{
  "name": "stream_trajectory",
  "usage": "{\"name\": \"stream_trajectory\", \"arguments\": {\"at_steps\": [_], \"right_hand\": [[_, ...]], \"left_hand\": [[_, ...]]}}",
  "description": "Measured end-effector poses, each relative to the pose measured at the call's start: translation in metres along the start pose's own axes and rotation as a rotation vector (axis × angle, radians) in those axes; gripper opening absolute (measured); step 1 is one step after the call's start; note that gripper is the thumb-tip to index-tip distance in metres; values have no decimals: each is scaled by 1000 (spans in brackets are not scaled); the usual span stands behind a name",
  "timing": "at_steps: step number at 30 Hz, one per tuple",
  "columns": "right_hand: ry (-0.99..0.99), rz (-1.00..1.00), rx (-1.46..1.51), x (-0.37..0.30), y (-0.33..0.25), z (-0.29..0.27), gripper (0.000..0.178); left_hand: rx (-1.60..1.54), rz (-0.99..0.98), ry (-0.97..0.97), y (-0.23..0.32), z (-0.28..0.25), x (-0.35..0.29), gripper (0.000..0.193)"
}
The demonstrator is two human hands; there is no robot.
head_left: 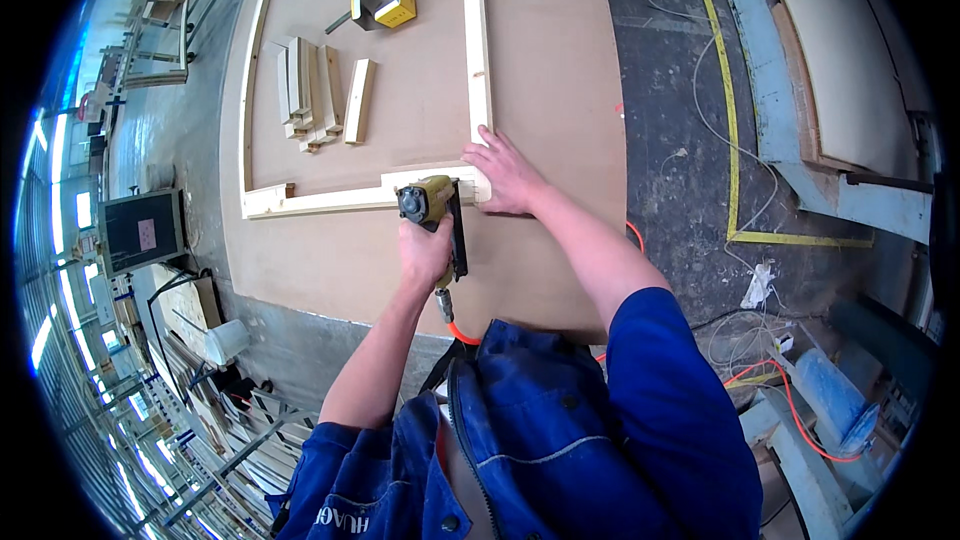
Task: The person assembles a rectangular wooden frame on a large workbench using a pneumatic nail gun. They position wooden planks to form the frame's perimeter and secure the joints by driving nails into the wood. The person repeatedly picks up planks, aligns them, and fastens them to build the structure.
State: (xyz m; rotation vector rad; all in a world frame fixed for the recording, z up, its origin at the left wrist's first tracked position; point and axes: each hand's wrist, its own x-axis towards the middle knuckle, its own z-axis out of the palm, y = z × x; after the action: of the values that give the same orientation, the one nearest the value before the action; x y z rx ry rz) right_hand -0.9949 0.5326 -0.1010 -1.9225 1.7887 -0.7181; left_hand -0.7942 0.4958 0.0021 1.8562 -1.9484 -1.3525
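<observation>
My left hand [425, 252] is closed round the handle of a yellow-and-black pneumatic nail gun [428, 198]. An orange hose joins the tool's lower end. The nail gun's front rests at the near rail [340, 202] of a pale wooden frame, close to its right corner. My right hand [508, 178] grips that corner, where the near rail meets the long right rail [478, 50]; the fingers lie over the wood and partly hide the joint. A short wooden block [400, 178] lies along the inner side of the near rail.
The frame lies on a large brown board [545, 60]. Inside it are several short wooden pieces [320, 90] and an opened yellow box [393, 0]. A yellow floor line [733, 140] and loose cables run at right. A monitor [142, 230] stands at left.
</observation>
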Motion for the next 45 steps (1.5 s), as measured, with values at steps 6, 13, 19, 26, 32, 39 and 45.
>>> {"name": "stream_trajectory", "arguments": {"at_steps": [6,13,19,26,32,39,45], "right_hand": [[2,10,21,0,1,3,87],[25,13,40,2,0,4,87],[12,23,45,2,-1,1,85],[12,16,41,2,-1,0,84],[34,-1,68,1,1,2,84],[21,5,32,1,0,1,86],[32,0,50,-1,0,0,85]], "left_hand": [[119,48,-14,-9,7,4,34],[164,50,-50,-17,12,-4,37],[212,124,-12,-13,16,-8,38],[263,137,-3,-3,16,-17,38],[-17,46,66,4,5,-15,24],[147,92,-26,16,-9,10,33],[222,171,-46,13,11,22,31]]}}
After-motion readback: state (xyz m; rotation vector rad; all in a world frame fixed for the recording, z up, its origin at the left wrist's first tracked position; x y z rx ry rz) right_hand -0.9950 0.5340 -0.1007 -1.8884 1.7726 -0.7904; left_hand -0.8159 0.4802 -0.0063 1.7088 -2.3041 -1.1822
